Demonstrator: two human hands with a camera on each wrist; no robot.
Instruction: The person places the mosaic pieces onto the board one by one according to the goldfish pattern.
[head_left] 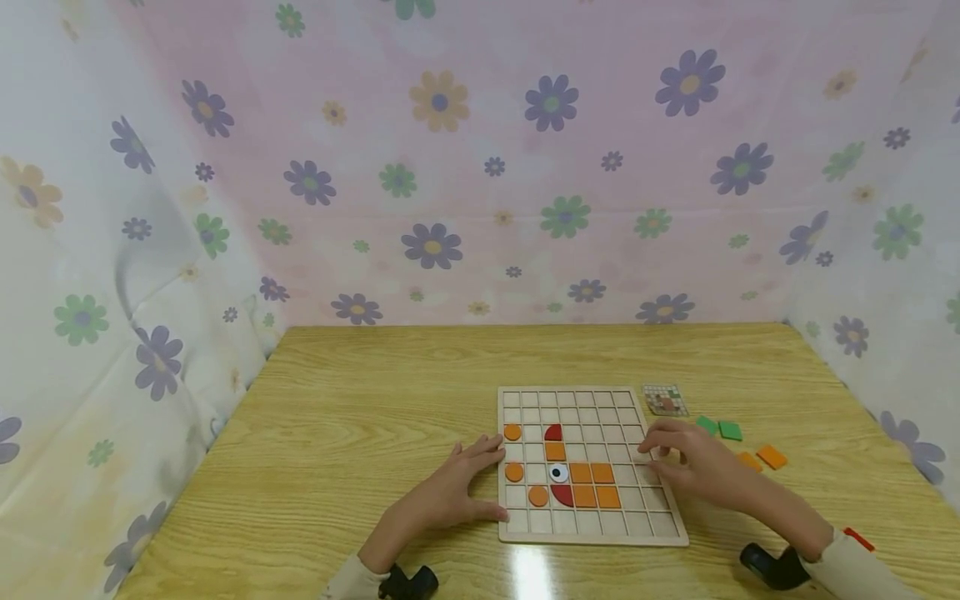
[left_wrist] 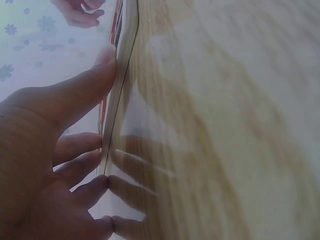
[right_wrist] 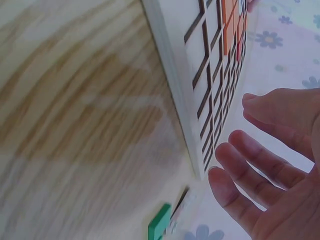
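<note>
Left hand spread, fingertips and thumb touching left edge of gridded board, flat on table. On board: three orange circles, then column of two red pieces, orange square and eye disc, then block of four orange squares. Picture card just beside board's top right. Right hand at board's right edge, fingers loosely bent, thumb apart. Further right: green squares, loose orange pieces, red piece.
</note>
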